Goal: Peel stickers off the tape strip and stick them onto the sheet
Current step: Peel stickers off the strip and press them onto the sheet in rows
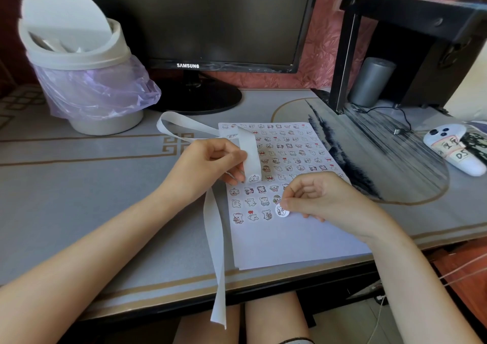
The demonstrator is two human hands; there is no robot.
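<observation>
Tape strip point(251, 156) is pinched in the left hand point(210, 164), above the sheet point(290, 238) on the bench point(79, 185). A round sticker point(282, 211) is pinched by the right hand point(321, 198), touching the sheet just beside the left hand.

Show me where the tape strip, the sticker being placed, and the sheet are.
tape strip point(250, 145): head view, on the raised white band.
sticker point(281, 211): head view, on its round printed face.
sheet point(290, 243): head view, on its bare lower part.
</observation>
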